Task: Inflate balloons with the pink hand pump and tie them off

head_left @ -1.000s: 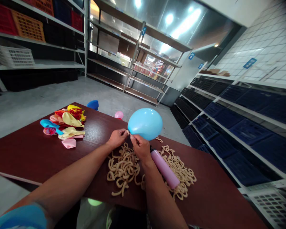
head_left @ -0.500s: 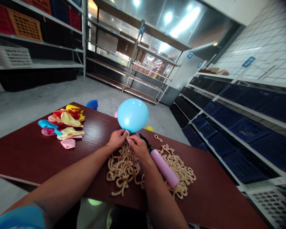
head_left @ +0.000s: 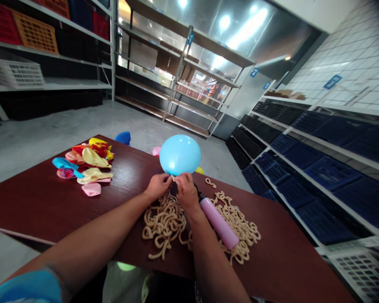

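An inflated light-blue balloon (head_left: 180, 155) stands above my two hands, its neck pointing down between them. My left hand (head_left: 158, 186) is closed at the neck, thumb and forefinger pinched together. My right hand (head_left: 187, 191) pinches a short piece of beige cord (head_left: 173, 178) right against the neck. The fingers partly hide the neck, so whether the cord goes all the way round it cannot be seen. Under my hands lies a tangled heap of thick beige cord (head_left: 164, 223). A pink cylindrical hand pump (head_left: 219, 223) with a black top lies beside my right forearm.
Several uninflated balloons (head_left: 94, 158) lie on the left of the dark red table (head_left: 123, 168). More cord (head_left: 240, 227) is heaped right of the pump. Inflated balloons, one dark blue (head_left: 123, 137), show beyond the far edge. Shelves with dark crates (head_left: 331, 174) stand at right.
The balloon and both hands have shifted slightly right in view. My right hand has risen to the neck and turned, its fingers now closer to the balloon.
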`<state>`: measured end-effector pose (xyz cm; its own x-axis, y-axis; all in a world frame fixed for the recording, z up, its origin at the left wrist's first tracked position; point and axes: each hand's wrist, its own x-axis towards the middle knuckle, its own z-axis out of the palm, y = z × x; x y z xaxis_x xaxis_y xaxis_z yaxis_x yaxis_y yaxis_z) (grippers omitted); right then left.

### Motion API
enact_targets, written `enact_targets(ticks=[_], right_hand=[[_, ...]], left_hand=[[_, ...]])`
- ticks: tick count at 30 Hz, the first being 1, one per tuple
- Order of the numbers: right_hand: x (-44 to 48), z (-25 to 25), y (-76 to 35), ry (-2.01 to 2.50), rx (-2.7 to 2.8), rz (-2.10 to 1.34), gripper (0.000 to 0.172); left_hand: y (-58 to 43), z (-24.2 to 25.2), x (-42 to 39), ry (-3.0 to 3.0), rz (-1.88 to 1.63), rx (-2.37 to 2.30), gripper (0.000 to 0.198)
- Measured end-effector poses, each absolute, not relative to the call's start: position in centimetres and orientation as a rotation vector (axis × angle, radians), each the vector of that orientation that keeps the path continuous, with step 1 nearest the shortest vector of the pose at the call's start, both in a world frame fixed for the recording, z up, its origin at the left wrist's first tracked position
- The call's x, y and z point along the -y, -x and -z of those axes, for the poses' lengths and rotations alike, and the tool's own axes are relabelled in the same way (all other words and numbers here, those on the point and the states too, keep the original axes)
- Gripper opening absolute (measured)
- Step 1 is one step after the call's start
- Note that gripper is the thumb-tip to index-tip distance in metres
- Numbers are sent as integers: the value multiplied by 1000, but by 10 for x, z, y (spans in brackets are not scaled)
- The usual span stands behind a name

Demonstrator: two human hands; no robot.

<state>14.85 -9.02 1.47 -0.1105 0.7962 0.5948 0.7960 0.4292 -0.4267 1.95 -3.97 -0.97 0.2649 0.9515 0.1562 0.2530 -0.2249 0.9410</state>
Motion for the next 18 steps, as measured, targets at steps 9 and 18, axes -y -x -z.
enact_targets(ticks=[9,18], right_hand=[[89,-7,-142,1224,1779,-107,18],[89,-5,-138,1387,1486,-269,21]], left_hand=[[-25,9,42,-1300,-936,-998,34],[-24,5,47,-1446,-888,-1089,36]])
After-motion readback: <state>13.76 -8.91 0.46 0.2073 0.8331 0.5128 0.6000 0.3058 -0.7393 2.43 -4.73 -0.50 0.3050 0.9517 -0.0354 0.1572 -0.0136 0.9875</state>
